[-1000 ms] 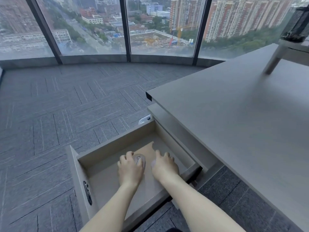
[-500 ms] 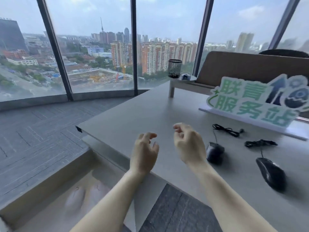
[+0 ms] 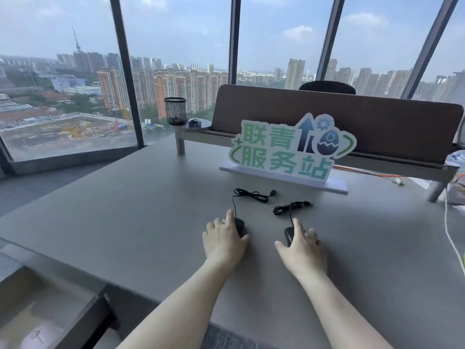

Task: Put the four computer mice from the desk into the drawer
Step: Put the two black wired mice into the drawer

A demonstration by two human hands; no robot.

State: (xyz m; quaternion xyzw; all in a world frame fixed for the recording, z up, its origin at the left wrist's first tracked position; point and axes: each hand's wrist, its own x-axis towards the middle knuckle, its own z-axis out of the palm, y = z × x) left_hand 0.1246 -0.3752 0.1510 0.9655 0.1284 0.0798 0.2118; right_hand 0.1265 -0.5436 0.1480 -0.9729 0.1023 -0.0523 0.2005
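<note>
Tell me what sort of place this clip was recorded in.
Most likely a high-rise office. A grey desk with a partition screen stands beside floor-to-ceiling windows over a city skyline, with a mesh pen holder and a service-station sign on display.

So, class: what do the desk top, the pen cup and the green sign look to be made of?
Desk top: probably matte grey laminate; even, dull surface.
Pen cup: black wire mesh, likely metal; see-through lattice.
Green sign: probably printed foam board; flat cut-out with a white edge.

left mouse [image 3: 239, 224] mostly under left hand [image 3: 222, 241] | right mouse [image 3: 288, 235] half covered by right hand [image 3: 303, 253] | drawer [image 3: 37, 311] cut off bottom-left, contents blurred
</note>
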